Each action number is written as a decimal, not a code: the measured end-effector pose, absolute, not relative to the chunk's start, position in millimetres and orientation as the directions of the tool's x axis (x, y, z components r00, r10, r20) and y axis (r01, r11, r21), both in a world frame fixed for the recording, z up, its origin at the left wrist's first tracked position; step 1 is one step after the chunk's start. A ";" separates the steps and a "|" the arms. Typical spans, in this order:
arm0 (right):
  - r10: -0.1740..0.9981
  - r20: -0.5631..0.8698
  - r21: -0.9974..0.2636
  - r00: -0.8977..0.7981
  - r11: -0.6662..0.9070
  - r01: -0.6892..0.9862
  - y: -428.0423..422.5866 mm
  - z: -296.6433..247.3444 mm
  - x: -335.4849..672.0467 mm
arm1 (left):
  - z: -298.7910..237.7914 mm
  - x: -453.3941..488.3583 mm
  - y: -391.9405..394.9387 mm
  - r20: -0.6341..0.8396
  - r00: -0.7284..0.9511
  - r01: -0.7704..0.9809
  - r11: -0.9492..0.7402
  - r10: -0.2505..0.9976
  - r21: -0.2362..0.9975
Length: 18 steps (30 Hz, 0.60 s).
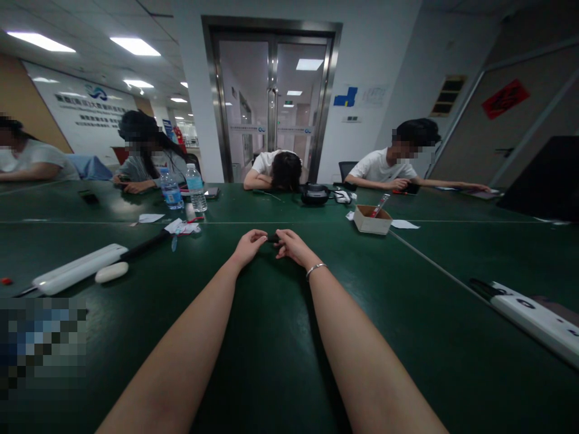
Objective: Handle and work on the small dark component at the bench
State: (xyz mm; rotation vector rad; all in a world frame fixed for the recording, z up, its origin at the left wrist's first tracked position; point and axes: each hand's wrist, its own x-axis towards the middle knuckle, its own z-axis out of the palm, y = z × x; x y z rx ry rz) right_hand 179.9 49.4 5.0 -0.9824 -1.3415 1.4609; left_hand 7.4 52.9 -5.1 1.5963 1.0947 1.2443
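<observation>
Holding step: small black object
Your left hand and right hand pinch its ends; the next move likely calls for even pressure.

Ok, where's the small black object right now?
In the head view, the small black object is near the centre, between the left hand and right hand, over the green table.

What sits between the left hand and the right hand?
In the head view, a small black object bridges the gap between the left hand and the right hand; it's too small to identify.
</observation>
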 end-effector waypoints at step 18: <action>0.916 0.055 -0.989 -0.397 -0.006 -0.150 42.6 7.8 183.1 | 6.0 12.9 43.0 0.205 0.105 0.165 -0.220 0.973 0.961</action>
